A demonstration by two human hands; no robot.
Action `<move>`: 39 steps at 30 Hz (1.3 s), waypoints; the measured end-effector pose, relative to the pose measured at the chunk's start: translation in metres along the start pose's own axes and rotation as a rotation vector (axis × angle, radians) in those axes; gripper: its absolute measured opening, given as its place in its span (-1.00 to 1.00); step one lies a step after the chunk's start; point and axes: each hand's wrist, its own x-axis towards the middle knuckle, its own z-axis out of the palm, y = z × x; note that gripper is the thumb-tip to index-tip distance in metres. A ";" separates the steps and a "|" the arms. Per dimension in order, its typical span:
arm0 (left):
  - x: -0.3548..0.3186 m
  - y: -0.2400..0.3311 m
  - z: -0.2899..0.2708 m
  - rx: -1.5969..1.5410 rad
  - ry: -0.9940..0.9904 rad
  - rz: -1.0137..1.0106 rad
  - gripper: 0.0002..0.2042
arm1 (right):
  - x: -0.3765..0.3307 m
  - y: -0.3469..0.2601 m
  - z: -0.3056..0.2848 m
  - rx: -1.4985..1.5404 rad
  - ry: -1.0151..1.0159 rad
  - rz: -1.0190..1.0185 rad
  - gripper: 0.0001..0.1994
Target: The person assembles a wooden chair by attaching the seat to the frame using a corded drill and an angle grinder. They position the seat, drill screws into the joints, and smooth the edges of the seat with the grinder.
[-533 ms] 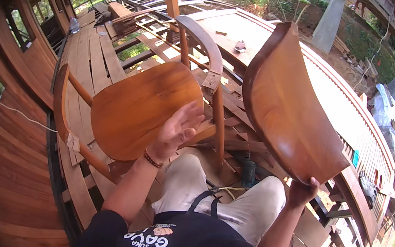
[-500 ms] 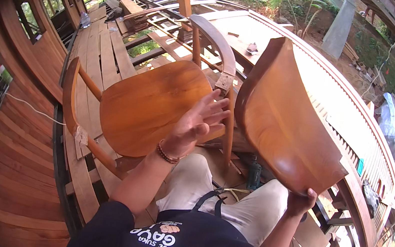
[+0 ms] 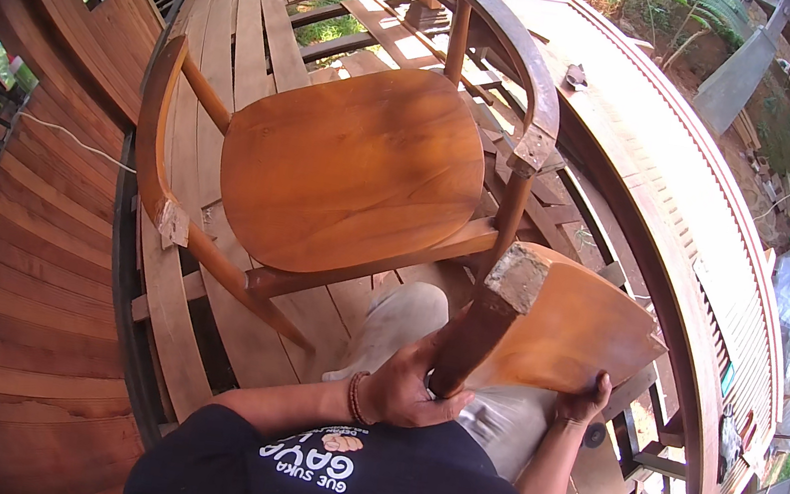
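Wood: warm brown all round you, on deck boards, chair and loose parts alike.
Chair (image 3: pixel 351 165): lies tipped on the deck (image 3: pixel 51 320) in front of your knees, seat facing up at you, curved arms to either side.
Left hand (image 3: pixel 405 390): closed round the lower end of a thick wooden post (image 3: pixel 484 330), fingers wrapped, thumb over the top. The post's rough-cut upper end points toward the chair frame.
Right hand (image 3: pixel 583 407): pinching the near edge of the curved panel (image 3: pixel 569 337), fingers curled over its rim.
Panel: lies low and nearly flat across your right thigh, just beside the post, below the chair's right arm (image 3: pixel 529 84).
Change: half a second ago you held the panel upright and high in your right hand, while your left hand lay spread against the seat. Now the panel is down and your left hand has left the seat for the post.
Meaning: judging by this, you have stopped offering up the panel and turned to the post.
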 end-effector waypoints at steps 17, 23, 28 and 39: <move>-0.005 0.030 -0.045 0.601 0.055 0.574 0.11 | 0.044 0.043 0.054 0.074 -0.223 0.214 -0.34; -0.005 0.060 -0.076 1.358 0.467 0.907 -0.55 | 0.044 -0.006 0.106 -0.095 -0.224 0.264 -0.40; -0.021 0.115 -0.081 1.489 0.089 0.751 -0.84 | 0.053 -0.036 0.124 -0.352 -0.182 0.240 -0.48; -0.032 0.105 -0.096 0.710 0.523 0.649 -0.86 | 0.041 -0.050 0.235 -0.358 -0.425 -0.385 -0.43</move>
